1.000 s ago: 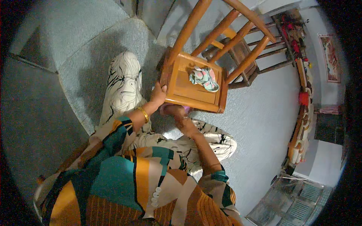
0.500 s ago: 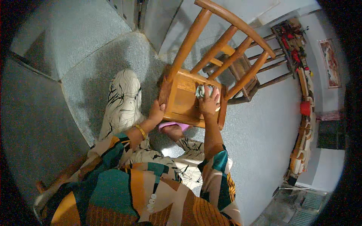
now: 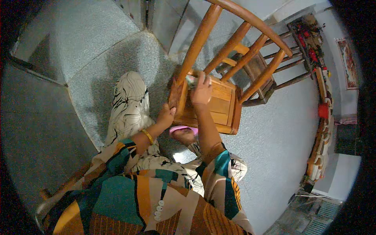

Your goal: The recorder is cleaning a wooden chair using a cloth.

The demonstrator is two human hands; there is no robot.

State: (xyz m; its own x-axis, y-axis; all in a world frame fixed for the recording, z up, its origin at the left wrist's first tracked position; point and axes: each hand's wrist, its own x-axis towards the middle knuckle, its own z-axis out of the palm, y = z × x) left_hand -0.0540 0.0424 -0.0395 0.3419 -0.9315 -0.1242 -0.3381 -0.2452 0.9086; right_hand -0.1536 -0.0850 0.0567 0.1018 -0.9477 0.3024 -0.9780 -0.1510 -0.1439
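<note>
A brown wooden chair [image 3: 225, 102] with a slatted backrest stands in front of me, its back on the far side. My left hand [image 3: 166, 116] is closed on the left edge of its seat, the thumb lying along the wood. Pressed under the fingers of my right hand [image 3: 201, 93] is a pale, crumpled cloth [image 3: 191, 80], at the far left part of the seat, close to the foot of a backrest post. Most of the cloth is hidden by the hand, which looks slightly blurred.
A second, darker wooden chair [image 3: 256, 74] stands just behind the first. My foot in a pink slipper [image 3: 184, 130] is below the seat's near edge. Along the right wall runs a long wooden bench [image 3: 320, 129] with a red container [image 3: 323, 111]. Grey floor [image 3: 270, 156] surrounds the chair.
My right hand has slid the cloth from the right side of the seat to its far left corner. My left hand keeps its hold on the seat edge.
</note>
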